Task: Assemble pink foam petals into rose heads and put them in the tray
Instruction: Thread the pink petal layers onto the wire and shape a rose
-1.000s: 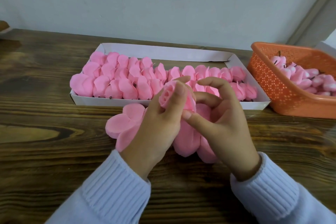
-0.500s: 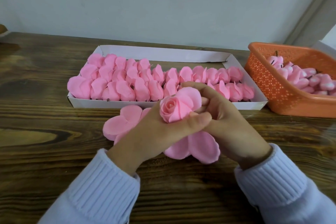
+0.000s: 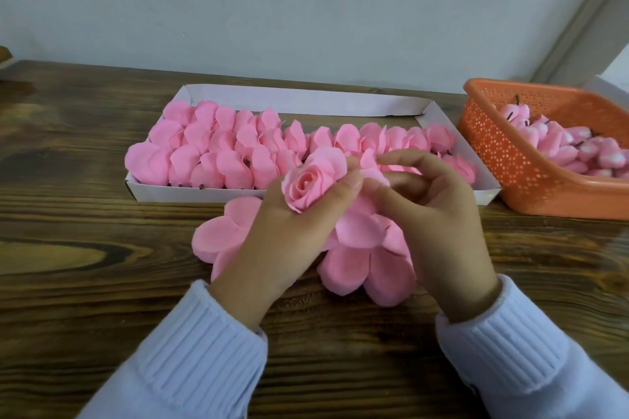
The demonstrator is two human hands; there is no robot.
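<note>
Rose head (image 3: 308, 185), soft matte pink foam with a tight spiral centre and cupped outer petals, sits above the middle of the table (image 3: 85, 299) in the grip of the left hand (image 3: 289, 241), thumb and fingers curled round it. The right hand (image 3: 442, 231) pinches one of its outer petals. Flat, rounded loose petals (image 3: 221, 235) lie beneath. Behind, a white card tray (image 3: 306, 100) holds rows of finished roses (image 3: 218, 160). A perforated orange basket (image 3: 510, 163) stands at the table's right edge.
</note>
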